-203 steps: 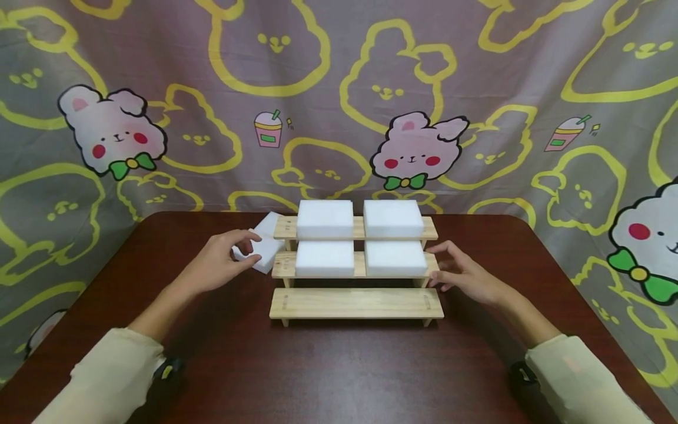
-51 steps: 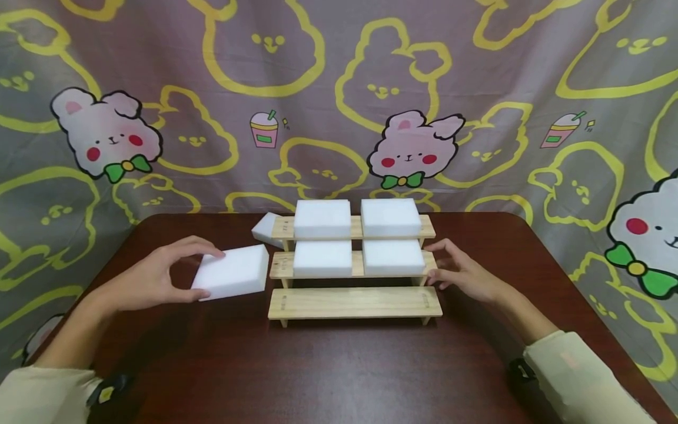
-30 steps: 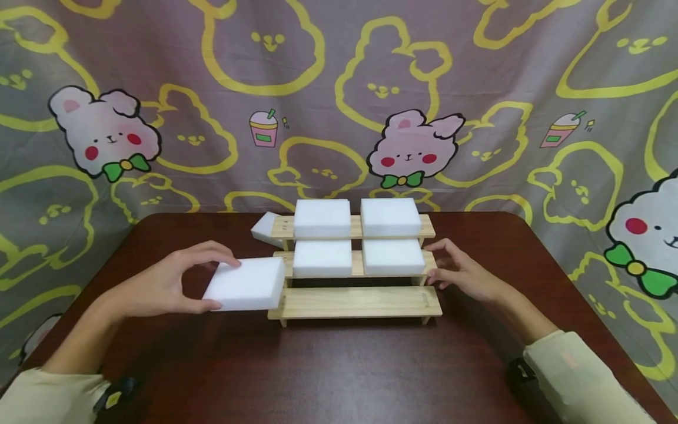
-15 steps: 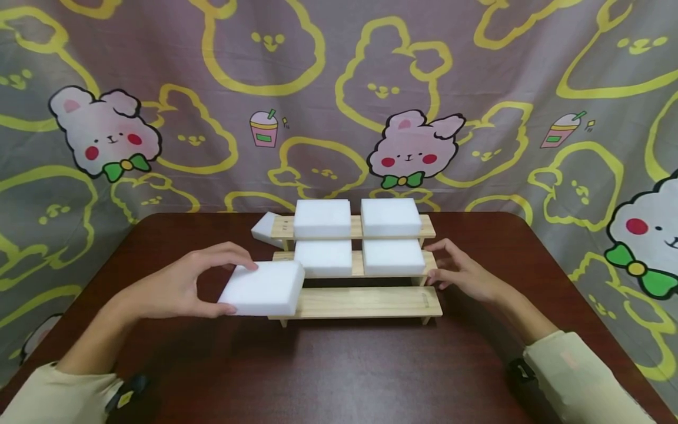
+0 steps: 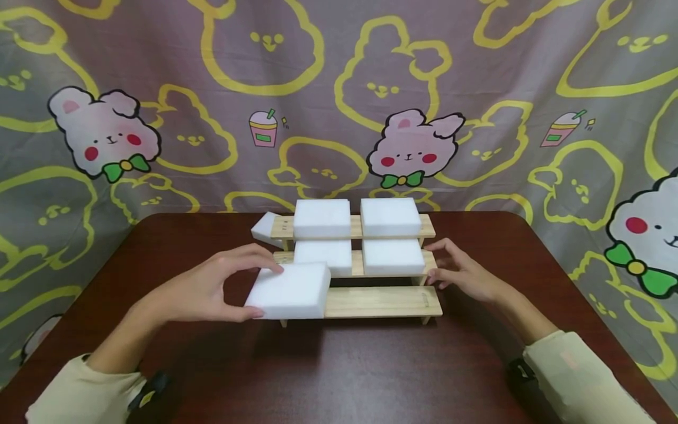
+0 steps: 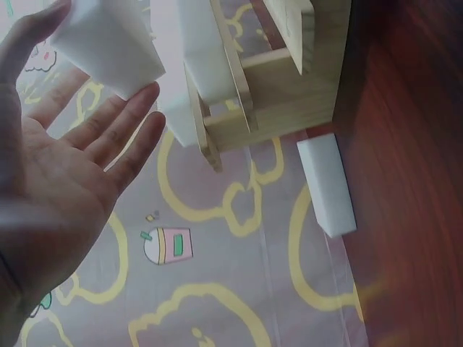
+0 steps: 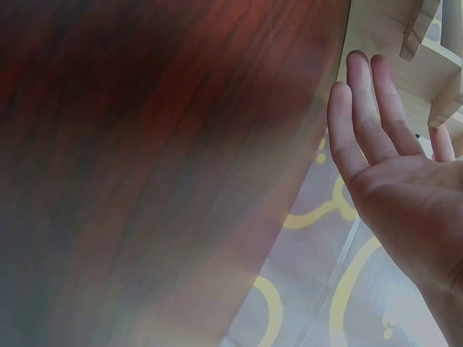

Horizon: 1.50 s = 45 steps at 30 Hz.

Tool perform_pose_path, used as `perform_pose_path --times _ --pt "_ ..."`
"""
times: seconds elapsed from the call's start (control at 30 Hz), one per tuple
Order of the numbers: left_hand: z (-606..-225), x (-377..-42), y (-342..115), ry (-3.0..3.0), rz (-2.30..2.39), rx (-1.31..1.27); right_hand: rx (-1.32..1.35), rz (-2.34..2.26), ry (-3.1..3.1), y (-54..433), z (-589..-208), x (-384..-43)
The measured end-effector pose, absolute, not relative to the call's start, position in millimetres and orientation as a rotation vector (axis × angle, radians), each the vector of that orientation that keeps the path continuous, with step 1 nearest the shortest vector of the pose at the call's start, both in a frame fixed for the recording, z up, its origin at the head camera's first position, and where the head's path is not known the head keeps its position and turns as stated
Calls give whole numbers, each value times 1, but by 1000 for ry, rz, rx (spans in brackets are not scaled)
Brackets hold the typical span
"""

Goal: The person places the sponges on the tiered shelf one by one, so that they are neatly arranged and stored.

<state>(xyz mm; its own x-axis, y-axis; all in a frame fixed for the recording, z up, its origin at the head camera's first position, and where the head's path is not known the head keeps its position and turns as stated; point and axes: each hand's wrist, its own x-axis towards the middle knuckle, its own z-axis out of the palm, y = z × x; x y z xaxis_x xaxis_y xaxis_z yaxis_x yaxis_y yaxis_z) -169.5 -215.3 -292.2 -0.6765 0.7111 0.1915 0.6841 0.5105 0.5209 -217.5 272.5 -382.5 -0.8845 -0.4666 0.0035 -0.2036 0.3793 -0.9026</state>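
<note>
Holding a white foam block (image 5: 290,290) between thumb and fingers, left hand (image 5: 203,291) over the left end of the wooden rack's (image 5: 381,301) bottom step, right hand (image 5: 466,277) relaxed and loosely spread, fingertips touching the rack's right end, four blocks on upper steps, spare block (image 5: 263,227) behind, brown table (image 5: 339,371).

Six white foam blocks (image 5: 289,291), one three-tier wooden rack (image 5: 381,301).

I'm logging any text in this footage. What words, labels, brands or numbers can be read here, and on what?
None can be read.
The sponge in the left hand: plain white, no print.
The wooden rack: bare wood, no label.
The backdrop: only drawn bunnies and drink cups; the cups' green bands hold no letters.
The wrist views show no text.
</note>
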Motion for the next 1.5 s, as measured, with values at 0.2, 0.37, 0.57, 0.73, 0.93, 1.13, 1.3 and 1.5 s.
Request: perform_pose_path --times 0.2,0.37,0.57,0.73,0.93,1.13,1.3,1.5 --pt "-296 -170 -201 2655 925 1304 -595 -1509 2390 273 -383 -218" --pt "-297 -169 -188 2620 956 1295 -594 -1509 2388 272 -382 -217" --pt "-300 -171 -175 2598 978 1367 -595 -1512 2386 272 -382 -217" --pt "-300 -171 -169 2606 945 1375 -600 -1512 2382 271 -382 -217" --pt "-302 -171 -163 2604 950 1411 -605 -1511 2386 272 -382 -217" --pt "-304 -171 -155 2612 955 1470 -602 -1516 2380 273 -383 -217" --pt "-306 -170 -145 2659 936 1485 -603 -1522 2379 272 -383 -217" --pt "-308 -165 -134 2647 936 1448 -601 -1521 2383 272 -383 -217"
